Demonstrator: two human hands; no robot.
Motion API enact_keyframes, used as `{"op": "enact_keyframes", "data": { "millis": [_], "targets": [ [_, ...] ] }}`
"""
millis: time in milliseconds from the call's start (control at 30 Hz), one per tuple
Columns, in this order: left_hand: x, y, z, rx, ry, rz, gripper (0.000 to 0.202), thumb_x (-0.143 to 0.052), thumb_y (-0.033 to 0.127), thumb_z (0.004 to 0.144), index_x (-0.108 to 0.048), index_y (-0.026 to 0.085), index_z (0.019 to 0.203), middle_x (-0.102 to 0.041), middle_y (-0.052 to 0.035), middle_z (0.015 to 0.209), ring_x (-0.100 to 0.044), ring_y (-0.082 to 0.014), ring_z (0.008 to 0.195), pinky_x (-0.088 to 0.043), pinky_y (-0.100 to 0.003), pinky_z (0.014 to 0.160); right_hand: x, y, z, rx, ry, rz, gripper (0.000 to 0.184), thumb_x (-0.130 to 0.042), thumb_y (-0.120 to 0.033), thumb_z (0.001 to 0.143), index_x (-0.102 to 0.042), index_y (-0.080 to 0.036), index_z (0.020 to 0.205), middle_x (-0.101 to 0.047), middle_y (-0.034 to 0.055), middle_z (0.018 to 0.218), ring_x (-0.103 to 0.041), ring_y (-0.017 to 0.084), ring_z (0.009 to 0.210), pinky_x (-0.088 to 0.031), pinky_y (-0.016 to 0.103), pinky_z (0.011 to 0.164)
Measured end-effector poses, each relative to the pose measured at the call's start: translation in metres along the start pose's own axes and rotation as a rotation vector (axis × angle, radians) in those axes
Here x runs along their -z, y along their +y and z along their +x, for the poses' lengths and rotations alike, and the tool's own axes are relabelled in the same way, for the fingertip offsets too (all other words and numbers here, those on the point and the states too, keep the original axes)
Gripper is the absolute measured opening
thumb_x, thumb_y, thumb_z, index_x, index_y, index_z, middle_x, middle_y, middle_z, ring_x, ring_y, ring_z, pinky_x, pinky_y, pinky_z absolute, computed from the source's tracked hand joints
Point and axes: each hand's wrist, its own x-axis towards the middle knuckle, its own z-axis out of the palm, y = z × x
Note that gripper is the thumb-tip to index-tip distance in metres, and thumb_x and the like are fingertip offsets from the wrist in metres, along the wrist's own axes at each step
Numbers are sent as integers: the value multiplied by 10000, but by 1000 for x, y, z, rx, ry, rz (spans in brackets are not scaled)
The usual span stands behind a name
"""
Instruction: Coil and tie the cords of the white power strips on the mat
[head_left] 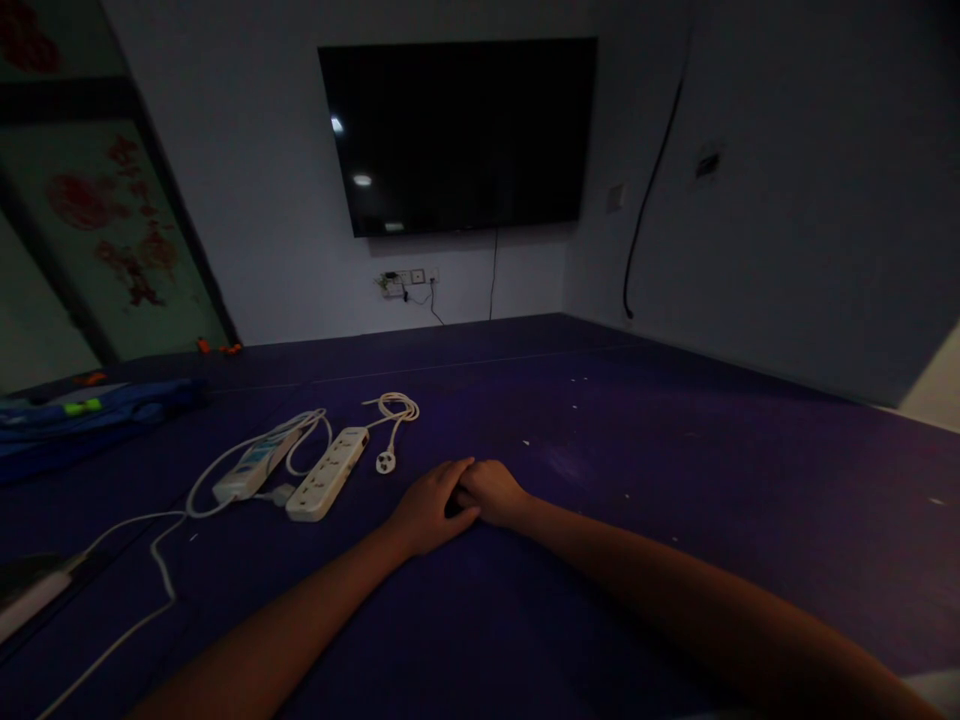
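Both my hands rest together on the purple mat (615, 470) in front of me. My left hand (429, 508) lies flat with its fingers stretched over the fingers of my right hand (493, 490). The right hand is curled, its fingertips tucked under the left, and nothing shows in it. Nearest to the left hand is a white power strip (327, 475) with its coiled cord and plug (385, 461). A second white power strip (251, 468) lies just left of the first, and its long cable (161, 560) trails toward me.
A dark wall-mounted screen (459, 135) hangs ahead above a wall socket (405, 280). A black cable (649, 190) runs down the right wall. Blue fabric (82, 415) lies at the far left, and a flat pale object (30, 590) sits at the left edge.
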Motion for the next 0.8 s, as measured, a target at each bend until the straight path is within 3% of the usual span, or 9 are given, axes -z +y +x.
{"op": "enact_keyframes", "data": {
  "millis": [800],
  "targets": [
    [0, -2, 0, -7, -14, 18, 585, -539, 357, 760, -340, 185, 1282, -481, -99, 1247, -450, -218, 1144, -365, -373, 973, -3, 2, 0, 31, 17, 25, 278, -426, -216, 798, -612, -136, 988, -653, 96, 914, -612, 189, 783, -407, 240, 631]
  ]
}}
